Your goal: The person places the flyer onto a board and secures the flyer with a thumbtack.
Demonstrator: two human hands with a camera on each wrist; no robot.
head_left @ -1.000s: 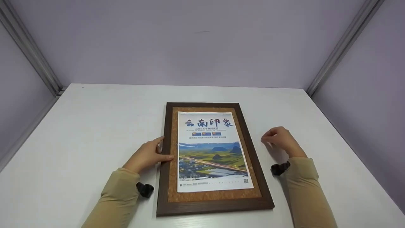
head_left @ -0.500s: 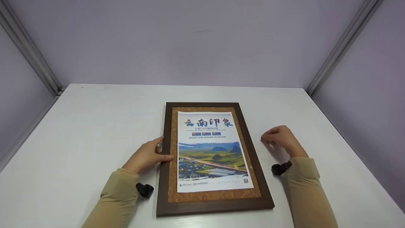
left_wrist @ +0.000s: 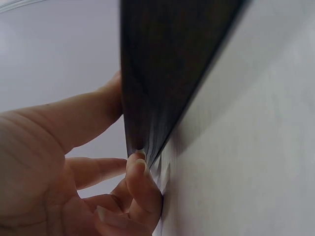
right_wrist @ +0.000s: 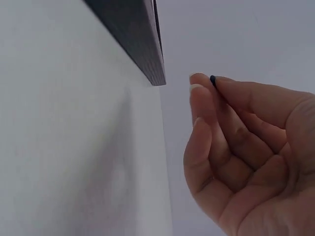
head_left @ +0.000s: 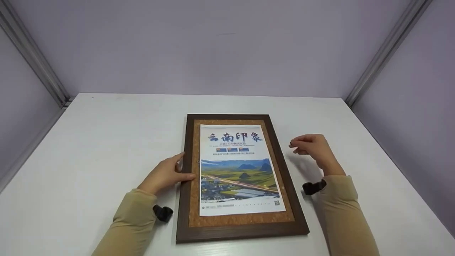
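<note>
A dark wooden picture frame [head_left: 184,199] with a cork backing lies flat on the white table [head_left: 106,135]. A landscape poster [head_left: 238,170] with large script on top lies on the cork. My left hand [head_left: 174,170] holds the frame's left edge, thumb on the wood, fingers [left_wrist: 142,182] curled against the frame's side [left_wrist: 167,73]. My right hand [head_left: 302,144] hovers just right of the frame, above the table. Its thumb and forefinger pinch a tiny dark blue object [right_wrist: 212,79]; I cannot tell what it is. The frame's corner [right_wrist: 147,54] is close to that hand [right_wrist: 236,147].
Lilac walls with metal corner posts [head_left: 384,53] close the table in at the back and both sides. Bare white tabletop lies left, right and behind the frame. A black wrist strap [head_left: 312,187] sits on each beige sleeve.
My right hand has lifted off the table and moved slightly away from me and toward the frame. The left hand and the frame have not moved.
</note>
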